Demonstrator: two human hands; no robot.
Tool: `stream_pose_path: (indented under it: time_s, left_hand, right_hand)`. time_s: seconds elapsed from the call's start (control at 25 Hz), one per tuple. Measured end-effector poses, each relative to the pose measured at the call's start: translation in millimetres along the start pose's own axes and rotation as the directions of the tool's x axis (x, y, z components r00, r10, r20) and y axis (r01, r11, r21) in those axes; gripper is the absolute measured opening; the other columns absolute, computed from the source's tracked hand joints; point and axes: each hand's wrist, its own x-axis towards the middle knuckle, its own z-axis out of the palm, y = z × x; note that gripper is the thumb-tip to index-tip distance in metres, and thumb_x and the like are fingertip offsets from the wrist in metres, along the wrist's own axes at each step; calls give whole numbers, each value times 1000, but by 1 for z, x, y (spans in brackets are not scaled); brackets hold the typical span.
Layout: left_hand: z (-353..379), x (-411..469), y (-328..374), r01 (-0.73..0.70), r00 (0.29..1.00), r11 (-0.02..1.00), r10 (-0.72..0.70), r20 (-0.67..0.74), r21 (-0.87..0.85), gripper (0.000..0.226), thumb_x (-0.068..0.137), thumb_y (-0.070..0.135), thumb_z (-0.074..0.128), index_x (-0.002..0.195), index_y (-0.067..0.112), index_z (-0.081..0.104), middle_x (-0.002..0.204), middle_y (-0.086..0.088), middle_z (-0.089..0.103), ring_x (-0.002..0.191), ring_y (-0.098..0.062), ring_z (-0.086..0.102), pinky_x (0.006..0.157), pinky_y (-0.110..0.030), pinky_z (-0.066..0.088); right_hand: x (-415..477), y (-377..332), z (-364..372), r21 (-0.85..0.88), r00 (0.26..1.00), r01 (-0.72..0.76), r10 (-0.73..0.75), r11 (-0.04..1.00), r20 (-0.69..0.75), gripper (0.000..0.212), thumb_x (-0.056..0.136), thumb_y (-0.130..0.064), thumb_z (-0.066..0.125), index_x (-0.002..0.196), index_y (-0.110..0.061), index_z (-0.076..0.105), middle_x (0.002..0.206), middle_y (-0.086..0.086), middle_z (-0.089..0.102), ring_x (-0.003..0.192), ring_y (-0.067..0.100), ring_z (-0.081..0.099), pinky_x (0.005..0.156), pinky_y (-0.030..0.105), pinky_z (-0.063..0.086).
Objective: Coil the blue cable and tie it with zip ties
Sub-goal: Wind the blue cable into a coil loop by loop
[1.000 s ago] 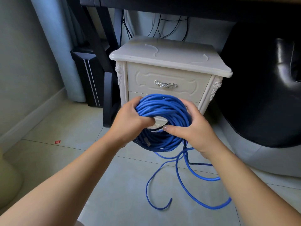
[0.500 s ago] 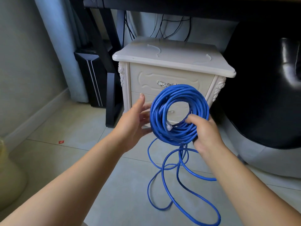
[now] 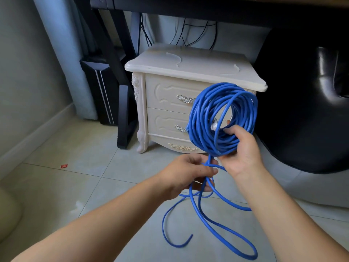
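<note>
The right hand (image 3: 243,154) grips the coiled blue cable (image 3: 222,114) at the bottom of the ring. Its fingers are curled under the bundle and its thumb hooks through the opening, so the coil stands upright above the knuckles. A clear plug (image 3: 214,126) shows inside the ring, just above the thumb tip.

The left hand (image 3: 188,173) sits just below and beside the right one, with its fingers closed round the loose strands where they drop out of the coil. From under those fingers the uncoiled cable falls in wide loops onto the tiled floor (image 3: 90,190), with the free end lying nearer the person than either hand.

Beyond the fingertips stands a cream two-drawer nightstand (image 3: 162,103), and the coil overlaps its front. Two thin white zip ties (image 3: 179,58) lie curved on its top, well apart from both hands. A small red scrap (image 3: 64,166) lies on the floor far to the left of the left hand.
</note>
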Motion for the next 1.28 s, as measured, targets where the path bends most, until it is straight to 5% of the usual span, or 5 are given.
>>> stream_pose_path:
  time_s: [0.2,0.44,0.84,1.0,1.28]
  left_hand:
    - [-2,-7,1,-54,997,997,57,51,-58,31,94,1,56,114,19,70,66,-6,64,60,-15,67,63,-25,55]
    - [1,-12,1,-96,993,982,106,52,-160,32,90,-3,61,109,19,75,86,-2,67,84,-18,71,69,-32,59]
    - [-10,-13,8,-173,985,904,165,-53,-390,39,83,-15,57,81,23,66,109,0,66,102,-16,64,97,-43,51]
    - [-34,-11,18,-231,973,818,182,-145,-526,27,84,-2,58,79,24,63,106,3,69,116,-17,62,108,-47,42]
    - [-60,-13,30,-369,911,909,313,-269,-193,24,87,21,65,109,27,72,114,5,73,115,-12,64,105,-43,45]
  right_hand:
    - [2,-7,-1,216,999,-47,52,975,-14,12,63,-7,56,64,-18,50,70,1,52,67,22,57,66,31,52]
    - [-1,-14,-3,275,998,-70,66,959,25,8,67,-8,56,69,-16,53,72,2,57,68,22,61,64,29,51]
    - [-6,-17,-9,-6,986,109,-109,994,-128,13,83,1,48,85,-8,56,78,13,58,75,30,66,67,44,58]
    - [-8,-16,-24,-338,907,179,-288,924,-306,30,73,1,57,97,-17,54,83,7,55,75,26,61,66,41,56]
    - [-16,-10,-13,-695,898,212,-417,687,-139,34,76,2,62,101,-22,59,79,-2,56,68,16,55,63,34,50]
